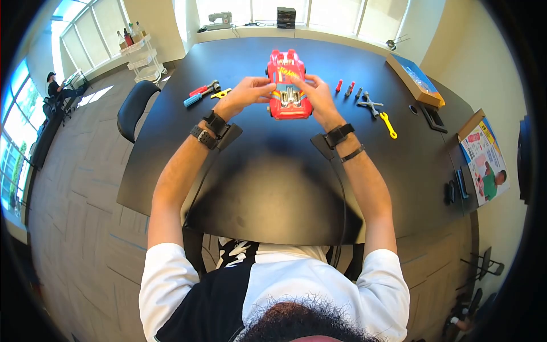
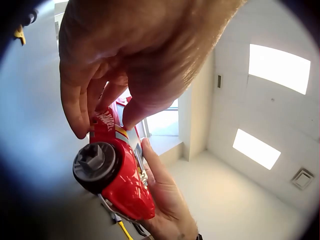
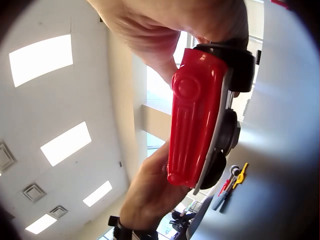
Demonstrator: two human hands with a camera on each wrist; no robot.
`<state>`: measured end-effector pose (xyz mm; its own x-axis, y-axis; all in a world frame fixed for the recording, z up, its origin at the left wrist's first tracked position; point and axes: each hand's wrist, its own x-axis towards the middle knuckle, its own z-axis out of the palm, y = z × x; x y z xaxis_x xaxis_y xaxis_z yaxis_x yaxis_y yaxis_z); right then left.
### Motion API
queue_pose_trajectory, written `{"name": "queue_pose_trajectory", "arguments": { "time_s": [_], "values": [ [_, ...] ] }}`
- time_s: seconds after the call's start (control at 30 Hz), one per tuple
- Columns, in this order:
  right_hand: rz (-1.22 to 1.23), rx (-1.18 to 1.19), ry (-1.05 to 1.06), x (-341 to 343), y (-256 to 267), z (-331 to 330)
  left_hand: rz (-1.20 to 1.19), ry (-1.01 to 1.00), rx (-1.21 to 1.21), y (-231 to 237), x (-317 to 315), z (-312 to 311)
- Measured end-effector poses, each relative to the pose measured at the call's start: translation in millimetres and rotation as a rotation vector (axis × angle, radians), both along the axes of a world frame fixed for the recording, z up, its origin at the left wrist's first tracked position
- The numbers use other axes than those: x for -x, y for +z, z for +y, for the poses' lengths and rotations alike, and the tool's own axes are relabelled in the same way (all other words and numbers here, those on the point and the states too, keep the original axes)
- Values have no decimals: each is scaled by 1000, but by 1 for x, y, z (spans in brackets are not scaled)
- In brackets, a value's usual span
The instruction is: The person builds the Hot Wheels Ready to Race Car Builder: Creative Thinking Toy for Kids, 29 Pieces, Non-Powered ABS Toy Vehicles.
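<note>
A red toy car (image 1: 290, 105) with a silver engine piece and yellow lettering is held up above the dark table (image 1: 273, 188). My left hand (image 1: 245, 96) grips its left side, thumb and fingers on the body, as the left wrist view shows, where a dark wheel (image 2: 95, 165) faces the camera. My right hand (image 1: 320, 101) pinches the opposite side; in the right wrist view that hand (image 3: 185, 22) is at one end of the car's red body (image 3: 192, 120), near a black wheel. Parts of the fingers behind the car are hidden.
Left on the table lie red and blue-handled tools (image 1: 199, 94) and a yellow piece (image 1: 221, 93). On the right are small bits, a cross-shaped wrench (image 1: 371, 105), a yellow wrench (image 1: 388, 125), an open box (image 1: 416, 80) and a printed box (image 1: 484, 162). A person sits far left.
</note>
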<state>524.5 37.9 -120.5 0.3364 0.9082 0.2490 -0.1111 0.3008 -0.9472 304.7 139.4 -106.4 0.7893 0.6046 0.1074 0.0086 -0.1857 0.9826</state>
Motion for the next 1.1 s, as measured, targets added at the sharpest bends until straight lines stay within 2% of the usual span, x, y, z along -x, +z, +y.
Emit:
{"name": "queue_pose_trajectory", "arguments": {
  "time_s": [0.07, 0.2, 0.3, 0.57, 0.87, 1.1],
  "values": [
    [-2, 33, -19, -2, -21, 8, 10, -48, 81, -19, -6, 9],
    [-42, 98, -86, -6, -62, 25, 99, 4, 35, -39, -11, 11],
    [-85, 160, -143, -5, -70, 29, 123, -18, 57, -66, -19, 33],
    [-250, 298, -147, -17, -87, 38, 108, -42, 112, -82, -29, 34],
    [-286, 228, -202, -25, -104, 47, 89, -2, 175, -87, -32, 25],
    [-299, 295, -170, -29, -103, 46, 65, -8, 189, -89, -30, 24]
  ]
}}
